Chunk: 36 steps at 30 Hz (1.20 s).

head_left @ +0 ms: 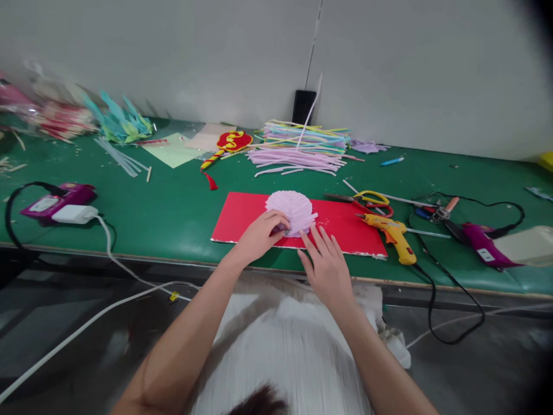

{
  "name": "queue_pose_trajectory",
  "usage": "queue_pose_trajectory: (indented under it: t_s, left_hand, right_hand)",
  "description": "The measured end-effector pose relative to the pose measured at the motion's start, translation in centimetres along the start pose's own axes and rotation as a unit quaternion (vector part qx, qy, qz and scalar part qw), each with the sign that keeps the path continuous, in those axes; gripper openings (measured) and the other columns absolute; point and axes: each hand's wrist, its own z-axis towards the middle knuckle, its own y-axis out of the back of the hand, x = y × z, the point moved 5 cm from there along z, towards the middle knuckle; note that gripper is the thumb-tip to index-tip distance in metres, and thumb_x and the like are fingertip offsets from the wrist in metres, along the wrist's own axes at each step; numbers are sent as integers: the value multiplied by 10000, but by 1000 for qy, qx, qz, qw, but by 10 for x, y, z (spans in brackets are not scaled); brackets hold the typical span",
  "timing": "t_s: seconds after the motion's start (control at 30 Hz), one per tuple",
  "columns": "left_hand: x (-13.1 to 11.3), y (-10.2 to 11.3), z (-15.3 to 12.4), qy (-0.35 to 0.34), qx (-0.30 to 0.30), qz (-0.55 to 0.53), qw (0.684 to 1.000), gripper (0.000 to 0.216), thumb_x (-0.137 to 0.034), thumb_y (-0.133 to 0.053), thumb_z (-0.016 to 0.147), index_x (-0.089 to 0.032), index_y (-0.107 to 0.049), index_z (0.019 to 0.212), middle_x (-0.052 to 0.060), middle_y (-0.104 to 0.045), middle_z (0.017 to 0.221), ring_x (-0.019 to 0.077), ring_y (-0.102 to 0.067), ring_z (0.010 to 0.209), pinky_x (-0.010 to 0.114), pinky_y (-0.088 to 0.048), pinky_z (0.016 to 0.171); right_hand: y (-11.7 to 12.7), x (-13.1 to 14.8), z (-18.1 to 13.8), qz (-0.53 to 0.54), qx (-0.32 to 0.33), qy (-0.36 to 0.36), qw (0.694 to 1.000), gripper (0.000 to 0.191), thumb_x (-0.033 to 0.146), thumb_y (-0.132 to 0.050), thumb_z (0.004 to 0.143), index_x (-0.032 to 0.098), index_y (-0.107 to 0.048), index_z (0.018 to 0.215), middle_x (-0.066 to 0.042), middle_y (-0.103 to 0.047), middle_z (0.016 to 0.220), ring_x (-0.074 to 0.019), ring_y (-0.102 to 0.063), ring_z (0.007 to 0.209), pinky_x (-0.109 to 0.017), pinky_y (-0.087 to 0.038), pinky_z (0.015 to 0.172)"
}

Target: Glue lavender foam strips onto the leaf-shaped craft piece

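Note:
A round, fan-shaped piece of lilac pipe cleaners (290, 203), laid in slanting rows from a middle line, lies on a red board (345, 227) near the table's front edge. My left hand (260, 235) is at its lower left, with thumb and fingers bent together on the edge of the piece. What lies right between those fingertips is partly hidden. At the lower right edge, my right hand (326, 262) rests with its fingers stretched and apart, the fingertips touching or close to the pipe-cleaner ends.
Scissors (367, 199) and a yellow glue gun (395, 235) lie at the board's right, with cables beyond. Behind is a pile of coloured pipe cleaners (302, 155) and a phone (303, 106). A red-and-yellow fan (233, 142) lies back left; a purple power socket (64, 199) sits left.

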Motion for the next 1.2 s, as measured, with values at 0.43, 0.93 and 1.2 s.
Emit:
queue_pose_trajectory:
  t_s: [0.43,0.93,1.2]
  left_hand:
    - [-1,0,0,2,-2,-3,1000,132,-92,-546,830,-197,-596,891,40,-596,1052,167,-556,1013,359,-455,919]
    - [-1,0,-1,2,0,-2,1000,123,-98,-554,830,-196,-596,892,38,-598,1049,162,-554,1010,349,-452,919]
    - [-1,1,0,0,2,-2,1000,122,-104,-548,832,-198,-596,894,42,-597,1048,169,-556,1007,365,-453,920]
  right_hand:
    - [2,2,1,-6,-9,-4,1000,448,368,-379,959,185,-483,1356,-91,-451,1431,-261,-377,1340,-447,-323,1095]
    - [3,2,1,2,-6,-10,1000,434,347,-379,959,184,-489,1346,-92,-450,1431,-257,-376,1341,-457,-327,1089]
    - [2,2,1,4,-8,-12,1000,430,339,-381,958,178,-495,1339,-96,-454,1428,-252,-379,1339,-452,-327,1091]
